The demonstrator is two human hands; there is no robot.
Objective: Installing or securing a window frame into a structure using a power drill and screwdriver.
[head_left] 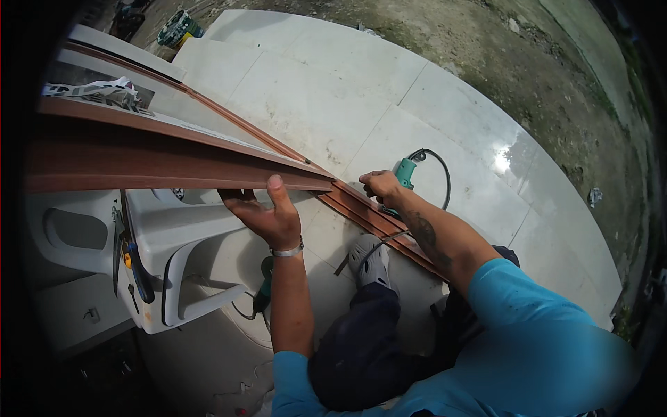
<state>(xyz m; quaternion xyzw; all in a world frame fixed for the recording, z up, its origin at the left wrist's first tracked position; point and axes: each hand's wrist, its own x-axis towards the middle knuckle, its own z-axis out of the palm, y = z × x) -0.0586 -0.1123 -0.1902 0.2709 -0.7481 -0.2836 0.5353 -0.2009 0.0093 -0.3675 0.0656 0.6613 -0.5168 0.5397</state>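
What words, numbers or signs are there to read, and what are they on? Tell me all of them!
None can be read.
White wrap: dark marks, too blurred to read.
Bucket: coloured patches, too small to tell if there is writing.
Green tool: too small to tell.
Brown board: no writing shows.

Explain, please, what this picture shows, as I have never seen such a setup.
There is no robot here: these are a person's bare hands, seen from a wide camera on their head looking down, so straight edges bend. The left hand holds a brown board by its lower edge. The right hand is curled near the board's end; whether it holds anything is unclear. A green tool lies on pale tiles. A white chair is at left.
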